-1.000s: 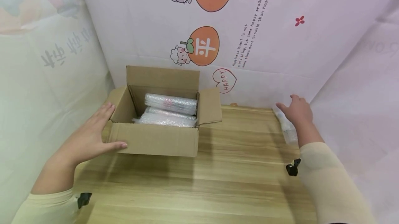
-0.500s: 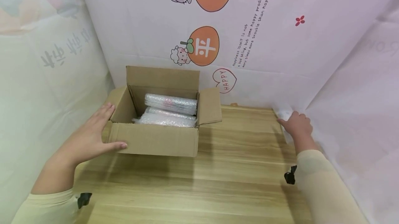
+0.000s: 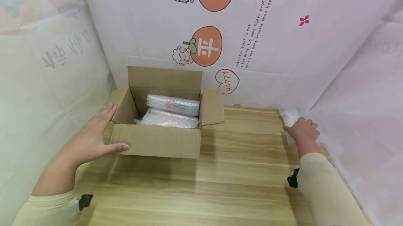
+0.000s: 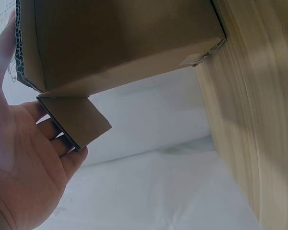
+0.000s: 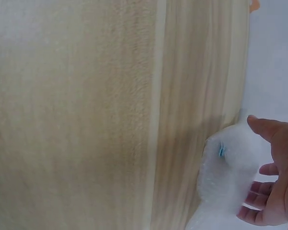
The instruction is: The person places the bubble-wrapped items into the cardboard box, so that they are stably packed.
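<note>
An open cardboard box (image 3: 157, 142) stands on the left half of the table, its flaps spread. Inside lie bubble-wrapped packages (image 3: 171, 104), one with a faint red mark. My left hand (image 3: 89, 138) rests at the box's left front corner, thumb on the front flap; the left wrist view has its fingers extended behind a small side flap (image 4: 76, 119). At the far right corner of the table, my right hand (image 3: 303, 131) is over another bubble-wrapped package (image 5: 225, 175). Its thumb and bent fingers are spread apart around the package; whether they touch it is unclear.
Wood-grain table (image 3: 245, 170) lies between the box and my right arm. A white printed sheet (image 3: 270, 44) rises behind the table, and plain-looking white sheets (image 3: 371, 114) close in both sides. Black wrist-camera mounts (image 3: 293, 178) stick out from my sleeves.
My right hand has come down and toward me over the package at the right, which has shifted slightly. My left hand and the box stay where they were.
</note>
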### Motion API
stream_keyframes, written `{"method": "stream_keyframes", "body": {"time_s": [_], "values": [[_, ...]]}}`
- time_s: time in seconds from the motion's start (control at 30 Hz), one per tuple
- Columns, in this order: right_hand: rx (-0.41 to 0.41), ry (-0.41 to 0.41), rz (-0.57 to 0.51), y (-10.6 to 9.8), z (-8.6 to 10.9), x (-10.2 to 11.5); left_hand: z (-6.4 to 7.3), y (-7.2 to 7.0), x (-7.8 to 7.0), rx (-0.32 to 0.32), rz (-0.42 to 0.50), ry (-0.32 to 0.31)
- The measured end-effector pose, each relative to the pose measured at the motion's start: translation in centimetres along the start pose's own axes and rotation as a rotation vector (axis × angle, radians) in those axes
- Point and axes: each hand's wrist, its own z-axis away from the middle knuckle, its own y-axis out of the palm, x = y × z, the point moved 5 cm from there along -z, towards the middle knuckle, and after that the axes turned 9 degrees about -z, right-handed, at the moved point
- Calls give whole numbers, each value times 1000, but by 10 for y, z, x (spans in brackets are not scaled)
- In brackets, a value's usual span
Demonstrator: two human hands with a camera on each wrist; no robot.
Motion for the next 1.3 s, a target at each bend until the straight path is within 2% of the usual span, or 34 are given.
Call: {"method": "stream_keyframes", "body": {"time_s": [0.27,0.67,1.13,1.3], "values": [[28,26,-40,5,-1,-7,0,0,0,0,2,-1],[53,49,-54,6,4,-5,0,-2,-1,-2,-1,2],[52,11,-90,-2,3,-5,0,-1,0,9,0,-10],[4,-31,-114,-14,3,5,0,-2,-1,9,4,-11]]}}
